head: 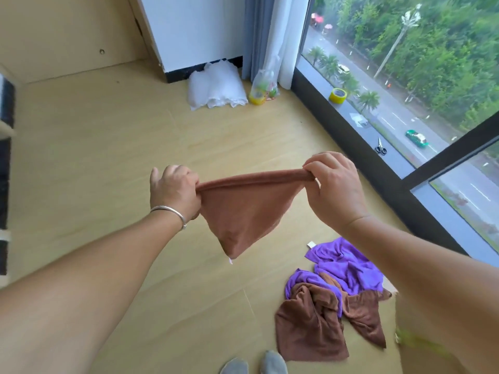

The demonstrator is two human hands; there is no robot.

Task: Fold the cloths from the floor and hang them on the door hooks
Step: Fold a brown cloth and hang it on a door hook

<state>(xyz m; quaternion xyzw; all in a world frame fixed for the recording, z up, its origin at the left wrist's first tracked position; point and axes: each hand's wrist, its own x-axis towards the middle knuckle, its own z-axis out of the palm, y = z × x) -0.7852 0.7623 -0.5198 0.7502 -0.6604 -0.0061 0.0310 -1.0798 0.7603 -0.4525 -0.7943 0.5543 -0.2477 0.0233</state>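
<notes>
A brown cloth (pixel 243 211) hangs in the air in front of me, stretched along its top edge between both hands and tapering to a point below. My left hand (pixel 172 190) pinches its left corner; a silver bangle sits on that wrist. My right hand (pixel 332 179) grips the right corner with curled fingers. On the wooden floor (pixel 108 163) at the lower right lies a crumpled heap: a purple cloth (pixel 348 268) and a dark brown cloth (pixel 313 327). No door hooks are in view.
A white bundle of fabric (pixel 216 87) and a plastic bag with a yellow container (pixel 262 90) lie by the far wall and curtains. A yellow tape roll (pixel 337 95) and scissors (pixel 380 147) rest on the window sill. My feet in grey socks (pixel 253 364) show at the bottom.
</notes>
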